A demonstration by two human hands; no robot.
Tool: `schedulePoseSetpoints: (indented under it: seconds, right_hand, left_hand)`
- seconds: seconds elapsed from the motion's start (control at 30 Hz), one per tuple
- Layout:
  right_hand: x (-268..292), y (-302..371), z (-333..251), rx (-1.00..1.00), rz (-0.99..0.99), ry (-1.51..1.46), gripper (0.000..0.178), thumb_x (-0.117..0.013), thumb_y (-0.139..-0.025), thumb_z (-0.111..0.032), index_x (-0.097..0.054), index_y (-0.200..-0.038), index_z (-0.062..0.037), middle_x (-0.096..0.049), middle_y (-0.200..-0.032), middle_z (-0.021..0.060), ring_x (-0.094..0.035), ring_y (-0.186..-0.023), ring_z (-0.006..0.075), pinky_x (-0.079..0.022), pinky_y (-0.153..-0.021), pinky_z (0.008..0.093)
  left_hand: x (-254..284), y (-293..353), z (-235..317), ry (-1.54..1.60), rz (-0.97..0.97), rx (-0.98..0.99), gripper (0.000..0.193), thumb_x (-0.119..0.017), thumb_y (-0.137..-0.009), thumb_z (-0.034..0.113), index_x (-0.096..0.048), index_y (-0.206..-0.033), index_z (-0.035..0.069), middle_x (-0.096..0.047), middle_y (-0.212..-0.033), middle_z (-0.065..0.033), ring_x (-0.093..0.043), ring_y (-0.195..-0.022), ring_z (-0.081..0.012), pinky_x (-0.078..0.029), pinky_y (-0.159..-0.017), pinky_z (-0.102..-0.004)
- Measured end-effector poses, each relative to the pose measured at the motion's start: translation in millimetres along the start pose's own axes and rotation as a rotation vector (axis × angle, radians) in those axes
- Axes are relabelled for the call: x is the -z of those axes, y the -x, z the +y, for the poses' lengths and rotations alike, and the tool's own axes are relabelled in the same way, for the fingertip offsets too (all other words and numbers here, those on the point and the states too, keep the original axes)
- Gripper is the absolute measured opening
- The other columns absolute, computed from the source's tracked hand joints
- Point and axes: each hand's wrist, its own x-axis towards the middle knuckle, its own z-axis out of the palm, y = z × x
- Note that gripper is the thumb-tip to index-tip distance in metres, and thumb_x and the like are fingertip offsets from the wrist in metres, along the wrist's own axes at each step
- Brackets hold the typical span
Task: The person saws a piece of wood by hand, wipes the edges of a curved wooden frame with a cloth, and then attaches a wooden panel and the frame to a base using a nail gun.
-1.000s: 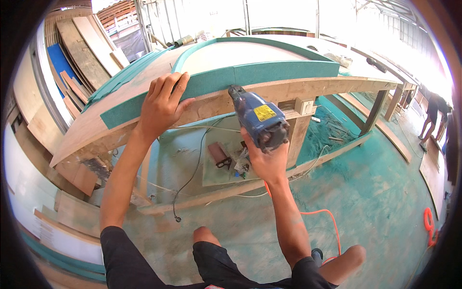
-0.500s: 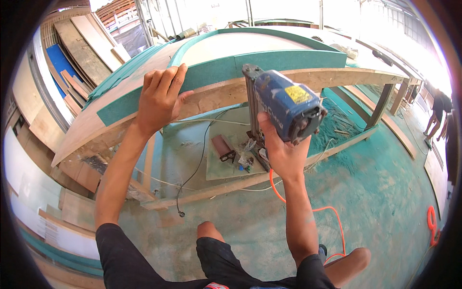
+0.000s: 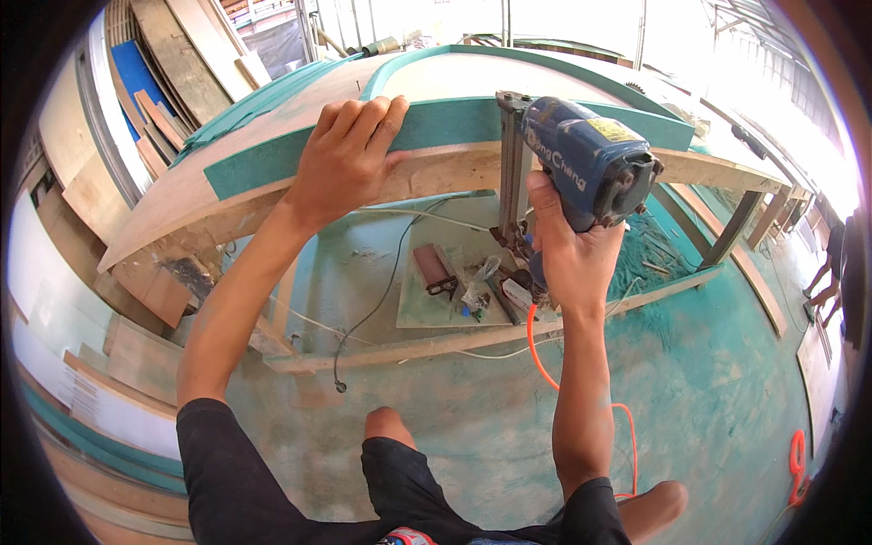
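My left hand (image 3: 350,163) curls its fingers over the top edge of a green board strip (image 3: 445,123), thumb on the near side. This strip stands on edge along the front of a large pale panel (image 3: 250,163) on a wooden bench. In my right hand (image 3: 579,263) is a blue nail gun (image 3: 586,159), gripped by its handle. Its nose end is upright in front of the strip, close to the strip's top edge; whether it touches cannot be made out. The gun's long magazine (image 3: 513,182) hangs down past the bench's wooden edge rail (image 3: 445,173).
An orange air hose (image 3: 633,445) runs from the gun to the floor. Under the bench lie a brown block-shaped tool (image 3: 434,266), a black cable (image 3: 386,295) and green shavings (image 3: 658,250). Boards (image 3: 195,54) lean at the left. Another person (image 3: 831,263) is at far right.
The nail gun has risen against the green strip, its nose now near the strip's top edge. My left hand keeps its grip on the strip. The whole view has shifted and tilted somewhat.
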Motion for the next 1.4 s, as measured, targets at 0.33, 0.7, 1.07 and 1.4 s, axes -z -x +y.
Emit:
schedulePoseSetpoints:
  seconds: [0.33,0.7,1.07,1.4]
  right_hand:
    - [10.7,21.5,12.5,-0.009,0.123,-0.057,0.019,-0.074,-0.095,-0.019,-0.071,-0.103,-0.0026,-0.055,-0.059,-0.0022,-0.049,-0.051,0.0062,-0.038,-0.049,0.0240]
    - [-3.5,51.5,48.1,-0.105,0.106,-0.164,0.030,-0.080,-0.087,-0.008,-0.066,-0.110,0.0040,-0.071,-0.105,0.0079,-0.065,-0.094,0.0145,-0.052,-0.085,0.0301]
    - [-13.1,53.2,56.4,0.069,0.115,0.008,0.018,-0.078,-0.090,-0.009,-0.068,-0.101,-0.0009,-0.067,-0.089,0.0015,-0.060,-0.075,0.0106,-0.050,-0.068,0.0272]
    - [-5.7,59.0,76.7,0.174,0.050,0.188,0.024,-0.079,-0.089,-0.010,-0.069,-0.108,0.0015,-0.071,-0.102,0.0067,-0.065,-0.090,0.0160,-0.052,-0.082,0.0315]
  left_hand:
    - [2.2,-1.7,7.6,-0.078,-0.014,0.055,0.067,-0.080,-0.080,0.032,-0.059,-0.135,0.001,-0.058,-0.115,-0.0079,-0.052,-0.096,-0.0228,-0.039,-0.086,-0.0367]
    - [2.1,-5.2,10.0,-0.115,0.027,0.038,0.063,-0.081,-0.076,0.032,-0.060,-0.128,0.001,-0.056,-0.105,-0.0060,-0.049,-0.089,-0.0212,-0.039,-0.080,-0.0347]
    - [-4.4,-4.8,5.5,-0.068,0.038,0.018,0.063,-0.080,-0.078,0.032,-0.059,-0.128,-0.001,-0.054,-0.106,-0.0092,-0.049,-0.090,-0.0239,-0.041,-0.080,-0.0363]
    - [-5.9,-0.6,3.2,-0.019,-0.020,0.054,0.063,-0.078,-0.084,0.029,-0.058,-0.134,-0.002,-0.057,-0.118,-0.0112,-0.050,-0.099,-0.0264,-0.040,-0.087,-0.0392]
